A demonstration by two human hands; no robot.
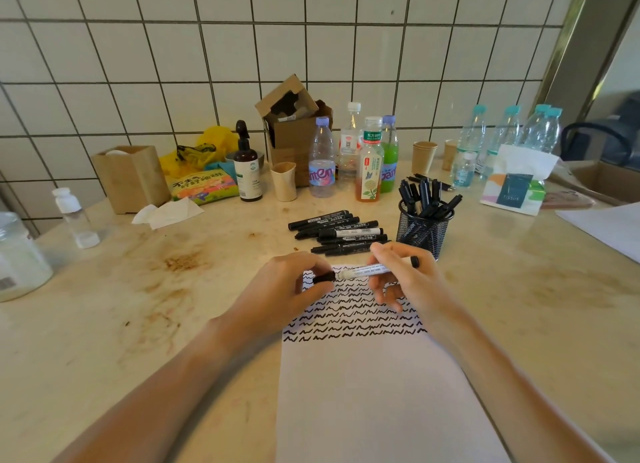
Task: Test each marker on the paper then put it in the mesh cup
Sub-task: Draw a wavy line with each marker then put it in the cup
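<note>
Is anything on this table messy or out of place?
Yes. Brown stains smear the tabletop left of the paper, and a crumpled tissue lies loose by the wooden box. The cardboard box at the back gapes open.

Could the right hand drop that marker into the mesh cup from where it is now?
Probably yes. The right hand grips the marker just in front of the mesh cup, with nothing between them. The left hand pinches the cap, though, and the cup already looks crowded.

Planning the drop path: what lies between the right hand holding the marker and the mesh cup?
In the head view, only bare tabletop separates the right hand from the mesh cup; the marker points away leftward.
</note>
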